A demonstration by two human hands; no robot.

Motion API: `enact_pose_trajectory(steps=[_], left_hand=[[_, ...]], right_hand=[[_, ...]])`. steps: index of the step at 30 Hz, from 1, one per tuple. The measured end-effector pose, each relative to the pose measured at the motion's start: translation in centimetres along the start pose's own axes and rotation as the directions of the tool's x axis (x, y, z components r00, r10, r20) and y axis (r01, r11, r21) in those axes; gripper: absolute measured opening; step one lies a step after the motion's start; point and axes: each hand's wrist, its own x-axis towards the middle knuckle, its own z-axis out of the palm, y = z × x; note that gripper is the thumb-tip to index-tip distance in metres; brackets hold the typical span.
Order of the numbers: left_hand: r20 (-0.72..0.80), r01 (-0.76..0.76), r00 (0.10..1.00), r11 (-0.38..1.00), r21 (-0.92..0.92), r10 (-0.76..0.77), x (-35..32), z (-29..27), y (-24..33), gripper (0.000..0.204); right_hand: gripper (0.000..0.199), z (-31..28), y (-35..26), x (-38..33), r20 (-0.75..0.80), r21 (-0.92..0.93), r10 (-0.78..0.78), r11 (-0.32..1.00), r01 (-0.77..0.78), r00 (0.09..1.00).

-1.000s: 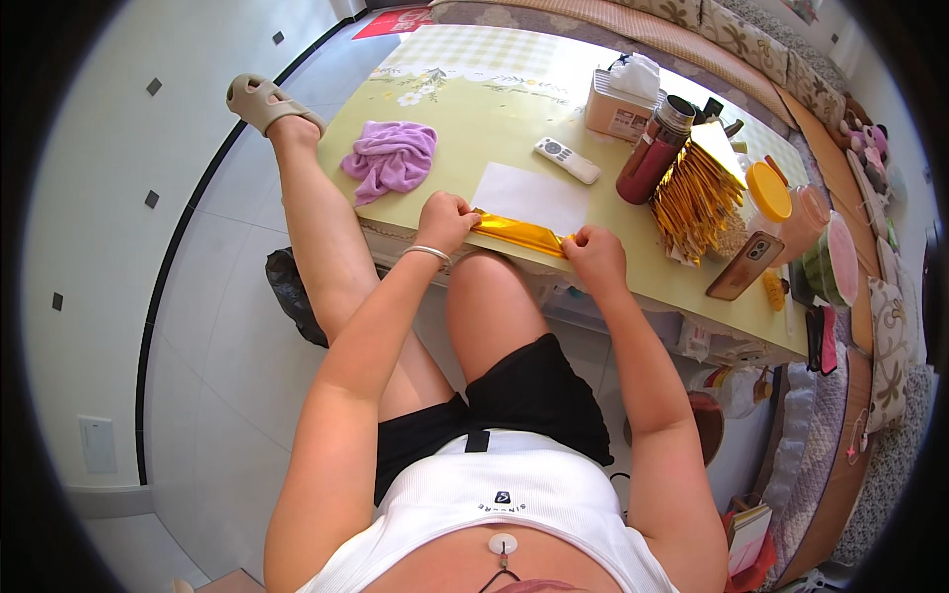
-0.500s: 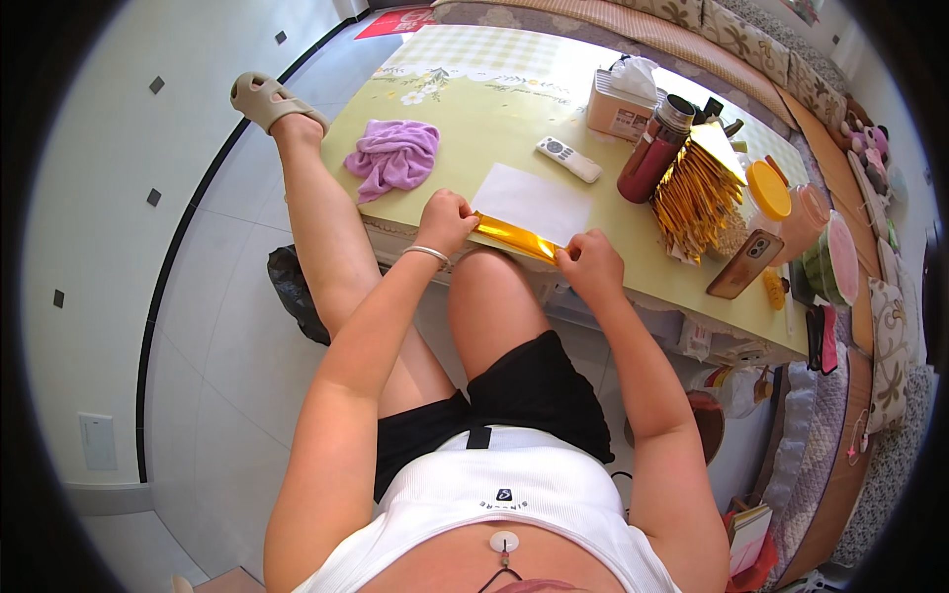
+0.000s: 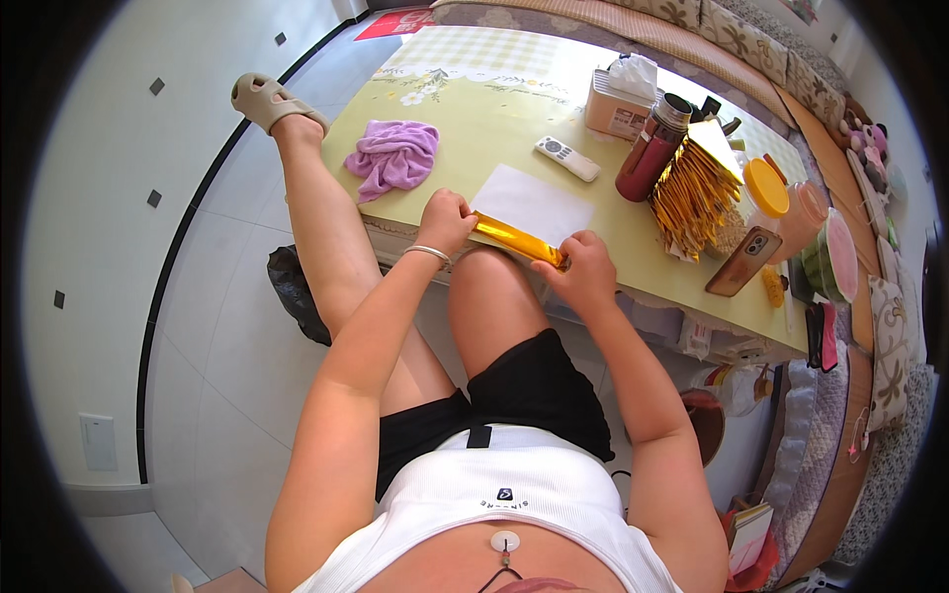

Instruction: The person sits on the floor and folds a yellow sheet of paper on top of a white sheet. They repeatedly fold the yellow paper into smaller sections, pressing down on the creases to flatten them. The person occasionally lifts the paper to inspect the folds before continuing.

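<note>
A strip of shiny gold foil paper [image 3: 516, 237] stretches between my two hands at the near edge of the table. My left hand [image 3: 448, 219] is closed on its left end. The fingers of my right hand [image 3: 581, 267] pinch its right end, with the thumb along the near side. Just beyond the strip, a white sheet of paper [image 3: 534, 203] lies on the table. Stacked at the right is a thick fan of folded gold foil pieces [image 3: 692, 193].
The pale green table [image 3: 474, 128] carries a purple cloth [image 3: 393, 155], a white remote control [image 3: 567, 158], a tissue box [image 3: 619, 104], a dark red thermos [image 3: 652, 148] and a phone [image 3: 743, 262]. Jars with yellow [image 3: 766, 188] and pink lids stand at the right. My knee is under the near edge.
My right hand has shifted slightly left and turned, its thumb now lower along the foil's right end. The gold strip looks narrower and more rolled there. My left hand stays nearly still.
</note>
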Motion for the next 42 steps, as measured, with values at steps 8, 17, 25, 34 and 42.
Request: enact_pose_trajectory(steps=[8, 17, 25, 34, 42], left_hand=[[-0.057, 0.025, 0.998, 0.999, -0.023, -0.026, -0.3, 0.5, 0.1, 0.016], [-0.064, 0.016, 0.998, 0.999, -0.032, -0.018, -0.6, 0.3, 0.2, 0.016], [-0.069, -0.012, 0.998, 1.0, -0.017, 0.011, -0.5, 0.6, -0.2, 0.017], [-0.128, -0.493, 0.835, 0.831, 0.256, 0.535, -0.8, -1.2, 2.1, 0.024], [0.187, -0.849, 0.503, 0.441, 0.291, 0.844, -0.2, -1.6, 0.2, 0.018]], right_hand=[[0.032, 1.1, 1.6, 0.9, -0.088, -0.006, -0.063, 0.998, 0.063, 0.994], [0.032, 2.6, 2.1, 0.1, -0.112, 0.007, 0.013, 1.0, -0.012, 0.994], [0.029, 2.9, 2.5, 0.0, -0.125, 0.029, 0.018, 0.999, -0.015, 0.992], [0.023, 2.5, 2.3, 0.2, -0.127, 0.013, -0.004, 1.0, 0.006, 0.992], [0.023, 2.1, 2.3, 0.8, -0.085, 0.011, -0.001, 1.0, 0.002, 0.996]])
